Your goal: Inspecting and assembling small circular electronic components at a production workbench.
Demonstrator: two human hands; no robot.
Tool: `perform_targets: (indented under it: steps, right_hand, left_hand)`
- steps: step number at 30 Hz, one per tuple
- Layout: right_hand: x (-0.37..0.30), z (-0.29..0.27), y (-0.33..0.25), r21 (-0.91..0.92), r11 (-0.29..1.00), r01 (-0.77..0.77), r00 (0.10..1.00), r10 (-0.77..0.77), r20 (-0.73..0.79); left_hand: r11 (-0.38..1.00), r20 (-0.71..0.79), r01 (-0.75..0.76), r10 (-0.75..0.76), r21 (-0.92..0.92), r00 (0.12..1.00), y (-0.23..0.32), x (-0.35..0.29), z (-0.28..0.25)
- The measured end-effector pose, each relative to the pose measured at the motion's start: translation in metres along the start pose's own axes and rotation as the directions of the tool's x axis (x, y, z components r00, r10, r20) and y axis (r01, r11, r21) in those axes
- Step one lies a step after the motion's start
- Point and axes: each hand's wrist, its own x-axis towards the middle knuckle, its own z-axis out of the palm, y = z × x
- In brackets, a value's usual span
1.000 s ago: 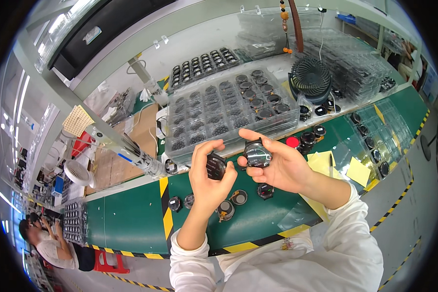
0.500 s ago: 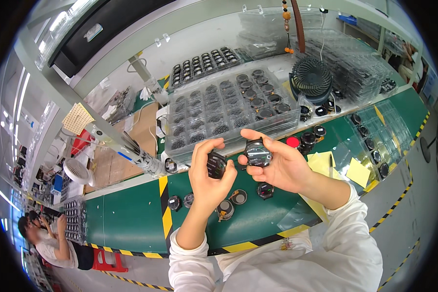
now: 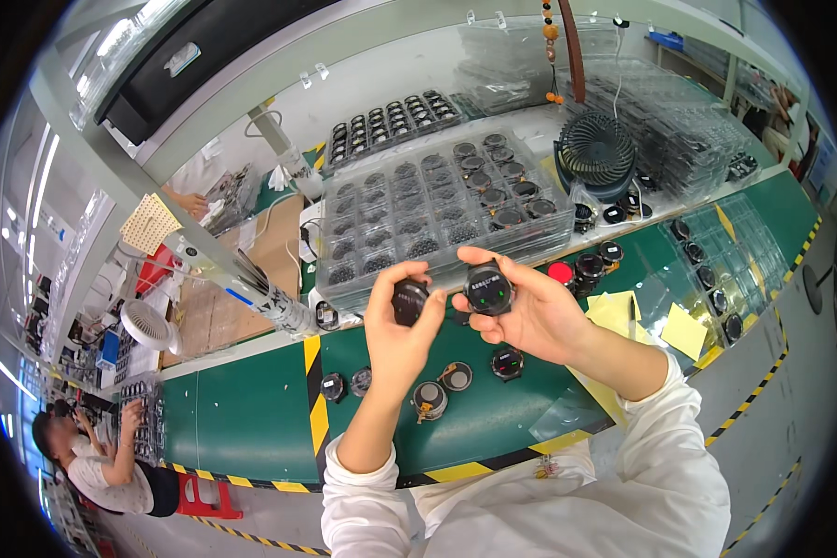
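My left hand (image 3: pixel 392 342) is closed round a dark round watch case (image 3: pixel 408 304) with no strap. In my right hand (image 3: pixel 547 322) a second strapless watch case (image 3: pixel 488 289) is gripped by its rim, its black screen lit with small green marks and pale text. Both are held up side by side, apart from each other, over the green bench (image 3: pixel 251 409). Below them lie another watch case with a lit screen (image 3: pixel 507 363) and two round grey-and-metal watch parts, one of them with an orange flex strip (image 3: pixel 429 401). Two small round pieces (image 3: pixel 333 387) sit left of my forearm.
Beyond my hands stands a stack of clear compartment trays (image 3: pixel 381 279) with round watch parts. A black fan (image 3: pixel 596 153), a red round lid (image 3: pixel 560 272) and yellow paper notes (image 3: pixel 684 329) are to the right. At far left a person (image 3: pixel 102 465) sits by another tray.
The watch case in my right hand has tilted, and its screen now shows lit green marks. The one in my left hand has turned slightly. Another person's hand has appeared at the back left.
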Motion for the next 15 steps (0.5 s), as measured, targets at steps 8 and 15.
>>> perform_targets:
  steps: [8, 15]
  right_hand:
    - [0.023, -0.027, 0.000, -0.049, 0.998, -0.030, 0.981, 0.020, -0.194]
    - [0.020, -0.030, 0.002, -0.067, 0.997, 0.024, 0.985, -0.035, -0.168]
  left_hand:
    - [0.384, 0.341, 0.567, -0.515, -0.729, 0.786, -0.025, 0.012, -0.002]
    - [0.463, 0.314, 0.536, -0.474, -0.706, 0.823, -0.021, 0.010, -0.001]
